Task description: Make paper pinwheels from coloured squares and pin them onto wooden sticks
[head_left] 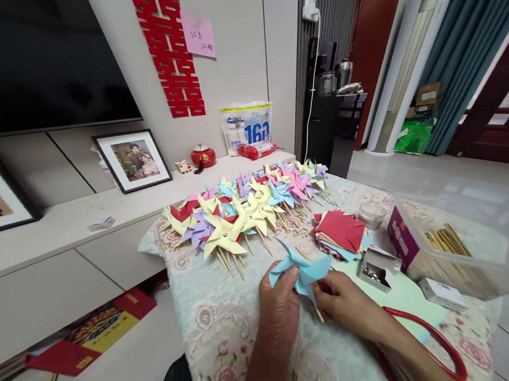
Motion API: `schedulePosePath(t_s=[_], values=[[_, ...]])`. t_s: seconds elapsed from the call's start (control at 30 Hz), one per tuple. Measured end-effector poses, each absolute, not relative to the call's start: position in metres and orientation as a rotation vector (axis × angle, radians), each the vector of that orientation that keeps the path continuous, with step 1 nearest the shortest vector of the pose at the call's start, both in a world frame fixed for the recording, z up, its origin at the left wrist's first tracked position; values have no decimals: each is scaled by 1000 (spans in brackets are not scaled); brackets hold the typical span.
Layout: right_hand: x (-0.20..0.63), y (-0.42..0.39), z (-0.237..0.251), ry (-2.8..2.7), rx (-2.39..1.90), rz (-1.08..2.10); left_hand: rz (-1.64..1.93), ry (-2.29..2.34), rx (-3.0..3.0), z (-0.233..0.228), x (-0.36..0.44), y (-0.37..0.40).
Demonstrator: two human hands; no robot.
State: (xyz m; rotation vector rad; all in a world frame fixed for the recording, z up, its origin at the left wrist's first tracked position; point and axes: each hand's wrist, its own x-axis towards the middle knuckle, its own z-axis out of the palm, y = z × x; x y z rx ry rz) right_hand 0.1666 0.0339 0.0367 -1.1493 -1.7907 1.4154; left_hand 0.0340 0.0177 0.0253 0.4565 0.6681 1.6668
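Our left hand (281, 302) reaches forward, thumb and fingers pinching one blue pinwheel (302, 278), nearer us than the paper stack (340, 230); our right hand (343, 297) curls its fingers, grip hidden. Right of the stack: two small boxes (442, 293), one tub (400, 239).

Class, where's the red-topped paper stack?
The paper stack lies right of centre in the head view, beyond the held blue pinwheel, left of the round container.
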Motion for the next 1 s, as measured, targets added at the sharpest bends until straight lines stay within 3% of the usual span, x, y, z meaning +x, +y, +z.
schedulePosePath(t_s=[0.27,0.8,0.9,1.0], values=[[195,41,55,-1455,-1141,1301,1622,1040,525,25,36,15],[189,36,57,-1794,-1206,1039,1433,1169,1015,21,42,6],[197,34,60,-1673,-1153,1187,1474,1065,888,28,37,4],[207,32,63,-1445,-1040,1554,1632,911,621,35,29,5]])
